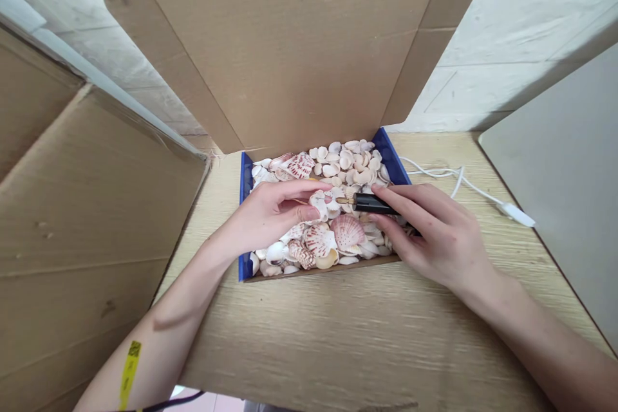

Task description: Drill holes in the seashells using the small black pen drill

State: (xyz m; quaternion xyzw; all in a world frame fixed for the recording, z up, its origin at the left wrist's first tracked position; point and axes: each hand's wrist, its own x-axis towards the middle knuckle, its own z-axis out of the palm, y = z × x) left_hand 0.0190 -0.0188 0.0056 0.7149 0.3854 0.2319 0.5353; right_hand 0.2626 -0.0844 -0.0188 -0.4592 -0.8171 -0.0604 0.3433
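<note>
Over a blue-sided box (pixel 245 219) filled with seashells, my left hand (pixel 275 215) pinches a small pale shell (pixel 319 204) between thumb and fingers. My right hand (pixel 429 232) grips a black pen-like drill (pixel 371 203) from the right side. Its thin brass-coloured tip points left, close to the held shell; whether it touches cannot be told. Below the hands lie a pink scallop shell (pixel 348 232) and a red-and-white scallop shell (pixel 319 240). Small cream shells (pixel 355 161) fill the back right of the box.
A tall cardboard panel (pixel 290 38) rises behind the box. Another cardboard piece (pixel 96 206) stands at the left. A white cable with a connector (pixel 516 213) lies on the wooden table (pixel 309 335) at the right, beside a pale grey panel (pixel 570 161).
</note>
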